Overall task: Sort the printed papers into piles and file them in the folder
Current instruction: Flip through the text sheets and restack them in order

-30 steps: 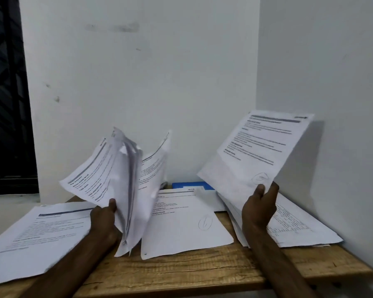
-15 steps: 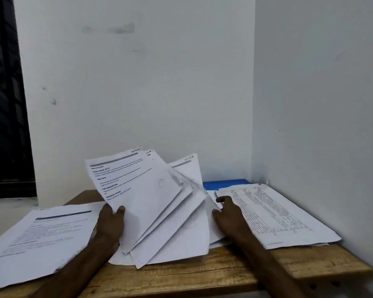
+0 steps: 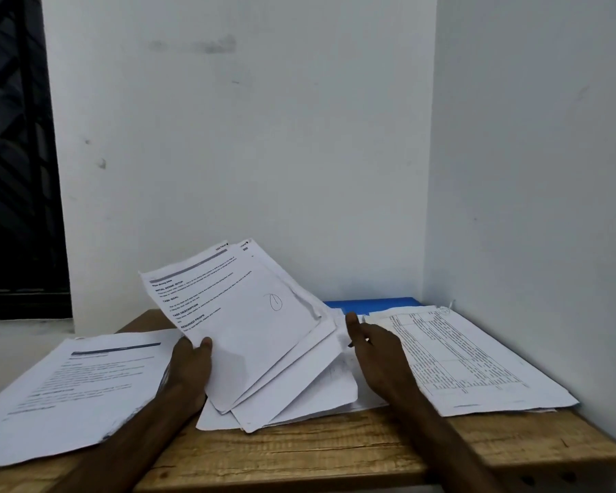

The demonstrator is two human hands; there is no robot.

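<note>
Left hand [image 3: 189,368] is clamped on a fanned sheaf of printed papers [image 3: 249,322], thumb on the front, tilted up off the wooden tabletop [image 3: 335,453] over some loose sheets [image 3: 299,403] in the middle. Right hand [image 3: 377,354] rests on those sheets just beside the sheaf, fingers loose and apart, gripping nothing. There's a left pile [image 3: 79,386], a right pile [image 3: 470,357] of table printouts, and the blue folder [image 3: 370,304] peeking out at the back by the wall.
</note>
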